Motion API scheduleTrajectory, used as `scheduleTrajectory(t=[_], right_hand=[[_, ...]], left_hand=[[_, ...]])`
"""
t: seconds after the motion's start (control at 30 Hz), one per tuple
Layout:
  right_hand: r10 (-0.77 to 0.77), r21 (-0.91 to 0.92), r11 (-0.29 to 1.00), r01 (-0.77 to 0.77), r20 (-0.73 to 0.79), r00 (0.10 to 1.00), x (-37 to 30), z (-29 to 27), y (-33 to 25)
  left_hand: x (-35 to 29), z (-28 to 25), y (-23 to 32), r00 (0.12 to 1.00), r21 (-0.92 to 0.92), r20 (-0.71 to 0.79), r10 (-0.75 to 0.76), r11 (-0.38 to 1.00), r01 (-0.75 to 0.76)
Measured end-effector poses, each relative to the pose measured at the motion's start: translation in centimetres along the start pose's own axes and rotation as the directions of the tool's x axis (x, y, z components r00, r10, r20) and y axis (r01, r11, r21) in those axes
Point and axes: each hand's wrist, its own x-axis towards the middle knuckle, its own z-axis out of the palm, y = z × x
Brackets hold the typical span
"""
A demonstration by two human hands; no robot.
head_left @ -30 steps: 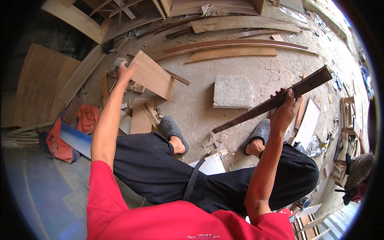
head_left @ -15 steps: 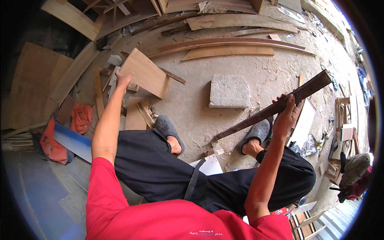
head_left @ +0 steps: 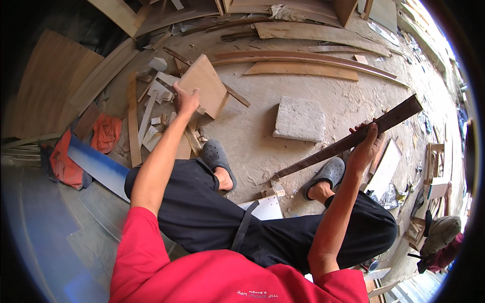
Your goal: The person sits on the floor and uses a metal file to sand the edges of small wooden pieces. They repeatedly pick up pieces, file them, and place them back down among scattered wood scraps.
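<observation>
My left hand (head_left: 187,101) grips the near left edge of a flat, light-brown wooden board (head_left: 206,87). The board is tilted above a heap of wood offcuts (head_left: 155,121). Over on the right, my right hand (head_left: 367,145) is closed around a long dark-brown wooden strip (head_left: 323,158). Its thick end points up and to the right, while its thin end comes down near the floor between my feet. Between the two hands, on the floor, lies a pale rough block (head_left: 300,119), touched by neither.
Long planks (head_left: 303,70) lie across the floor farther off, with wooden cabinet frames (head_left: 288,10) behind them. An orange cloth (head_left: 106,132) and a blue-white panel (head_left: 98,164) are at left. A white board (head_left: 385,169) lies beyond my right foot. Wood scraps and plastic litter the right side.
My left hand has moved right with the wooden board, turning it and uncovering more of the offcuts. My right hand still holds the dark strip, almost unmoved. The view has shifted slightly.
</observation>
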Motion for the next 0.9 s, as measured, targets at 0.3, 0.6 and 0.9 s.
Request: scheduleTrajectory(t=[0.3, 0.6, 0.9], right_hand=[[0.001, 0.031, 1.000, -0.003, 0.037, 0.999, -0.1, 0.6, 0.5], [-0.004, 0.002, 1.000, 0.004, 0.017, 1.000, -0.1, 0.5, 0.4], [-0.029, -0.039, 0.999, 0.029, -0.021, 0.999, 0.6, -1.1, 0.8]], left_hand=[[-7.6, 4.3, 0.1, 0.933, -0.389, -0.340, 0.116, 0.886, -0.252], [-0.3, 5.6, -6.7, 0.661, -0.652, 0.312, -0.682, 0.352, 0.671], [-2.1, 4.8, -7.3, 0.789, -0.675, 0.547, -0.280, 0.409, 0.614]])
